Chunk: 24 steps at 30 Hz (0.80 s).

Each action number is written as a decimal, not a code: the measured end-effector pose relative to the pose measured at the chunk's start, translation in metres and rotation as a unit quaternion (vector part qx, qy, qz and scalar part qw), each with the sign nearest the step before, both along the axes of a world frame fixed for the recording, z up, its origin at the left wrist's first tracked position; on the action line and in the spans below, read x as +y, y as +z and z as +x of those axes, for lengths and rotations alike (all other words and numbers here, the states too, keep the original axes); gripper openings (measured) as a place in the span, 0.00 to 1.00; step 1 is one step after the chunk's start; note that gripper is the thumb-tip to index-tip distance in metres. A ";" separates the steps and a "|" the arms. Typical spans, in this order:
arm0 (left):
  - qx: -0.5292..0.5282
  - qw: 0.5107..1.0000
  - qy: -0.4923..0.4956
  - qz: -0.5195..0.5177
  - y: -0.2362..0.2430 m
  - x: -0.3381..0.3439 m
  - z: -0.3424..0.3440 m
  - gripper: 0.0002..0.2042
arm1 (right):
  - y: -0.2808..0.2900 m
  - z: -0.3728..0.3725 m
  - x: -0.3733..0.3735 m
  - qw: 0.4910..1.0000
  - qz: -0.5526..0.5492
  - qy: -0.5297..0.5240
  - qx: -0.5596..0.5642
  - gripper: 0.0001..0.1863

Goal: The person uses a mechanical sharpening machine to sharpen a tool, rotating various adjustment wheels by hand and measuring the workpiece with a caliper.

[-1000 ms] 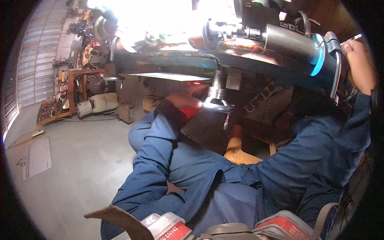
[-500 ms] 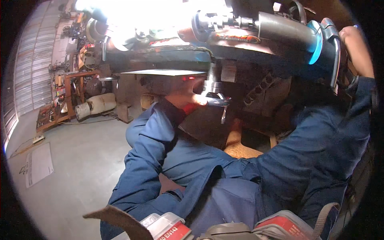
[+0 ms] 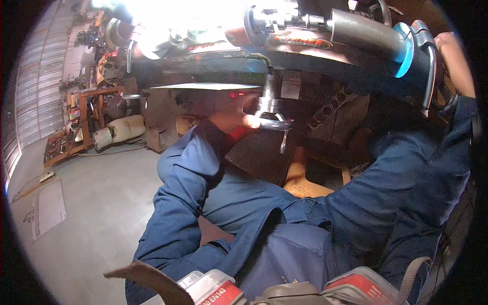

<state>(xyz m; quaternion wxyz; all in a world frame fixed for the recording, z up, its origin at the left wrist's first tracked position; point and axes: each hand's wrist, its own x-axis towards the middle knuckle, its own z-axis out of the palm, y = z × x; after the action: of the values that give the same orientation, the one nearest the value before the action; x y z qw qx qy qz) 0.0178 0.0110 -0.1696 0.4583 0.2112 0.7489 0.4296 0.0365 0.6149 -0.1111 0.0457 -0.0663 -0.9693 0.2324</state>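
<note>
My left hand (image 3: 235,118) has its fingers closed around the near left rim of a metal handwheel (image 3: 277,123). A small crank handle hangs down from that wheel, and a vertical shaft joins it to the underside of the blue machine (image 3: 223,65). At the far right, my right hand (image 3: 448,47) is raised and closed beside a metal hub with a curved chrome lever (image 3: 431,76). What its fingers hold is hidden. Left of that hub sit a turquoise disc (image 3: 405,51) and a thick grey metal cylinder (image 3: 363,29), in line with a bright metal shaft (image 3: 284,21).
Strong glare washes out the machine's top left. A pale flat plate (image 3: 203,87) juts out under the machine. Left stand a wooden rack (image 3: 84,122) and a cream cylinder (image 3: 124,129) on the floor. A cable with a power strip (image 3: 47,176) and a white sheet (image 3: 48,209) lie there.
The view has shifted slightly. Both hands stay in the same places, the left on the handwheel and the right beside the lever hub.
</note>
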 end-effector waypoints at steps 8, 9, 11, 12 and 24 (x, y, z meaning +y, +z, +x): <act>0.277 0.947 -0.109 -0.124 -0.008 -0.005 0.000 0.32 | 0.008 0.007 -0.020 0.997 -0.061 -0.037 -0.007 0.10; 0.135 0.987 -0.019 -0.086 -0.008 -0.006 0.003 0.35 | 0.005 0.005 -0.023 0.996 -0.076 -0.044 -0.009 0.09; -0.012 0.997 0.068 -0.040 -0.010 -0.004 0.005 0.39 | 0.007 0.006 -0.025 0.996 -0.081 -0.025 0.010 0.09; -0.089 0.991 0.092 0.043 -0.010 -0.003 0.007 0.40 | 0.008 0.006 -0.024 0.997 -0.078 -0.009 0.021 0.09; -0.011 0.999 0.037 -0.012 0.019 -0.027 -0.009 0.39 | 0.048 0.014 -0.085 0.997 0.063 -0.039 0.038 0.13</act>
<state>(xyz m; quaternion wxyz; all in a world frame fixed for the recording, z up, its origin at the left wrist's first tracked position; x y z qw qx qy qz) 0.0085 -0.0156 -0.1501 0.4531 0.1727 0.7560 0.4396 0.0501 0.5295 -0.0628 0.0957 -0.0920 -0.9763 0.1712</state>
